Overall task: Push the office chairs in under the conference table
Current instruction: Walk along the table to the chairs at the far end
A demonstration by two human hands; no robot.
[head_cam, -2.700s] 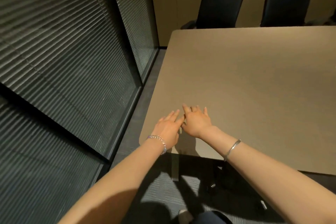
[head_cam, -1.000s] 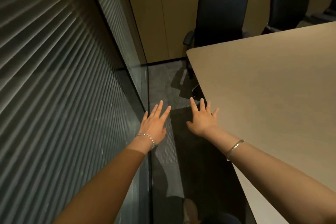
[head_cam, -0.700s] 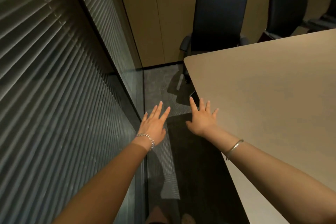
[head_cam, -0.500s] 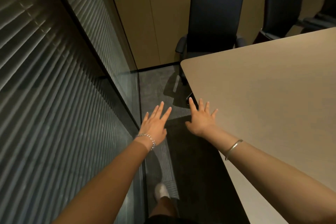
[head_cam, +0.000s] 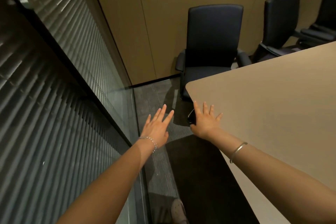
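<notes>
A dark office chair point(head_cam: 212, 42) with armrests stands at the far corner of the beige conference table point(head_cam: 272, 100), its seat partly under the table's far edge. A second dark chair point(head_cam: 280, 22) stands further right, and part of a third point(head_cam: 325, 23) shows at the frame's right edge. My left hand point(head_cam: 157, 127) is stretched out over the carpet aisle, fingers spread, holding nothing. My right hand point(head_cam: 204, 120) hovers at the table's left edge, fingers apart, also holding nothing. Both hands are well short of the nearest chair.
A glass wall with horizontal blinds point(head_cam: 54, 96) runs along the left of a narrow carpeted aisle point(head_cam: 163, 165). A tan panelled wall point(head_cam: 154, 14) closes the far end behind the chairs. My shoe point(head_cam: 177, 211) shows at the bottom.
I have walked along the table's left side toward the far corner. The nearest chair is closer and larger in view. Both hands stay outstretched and open.
</notes>
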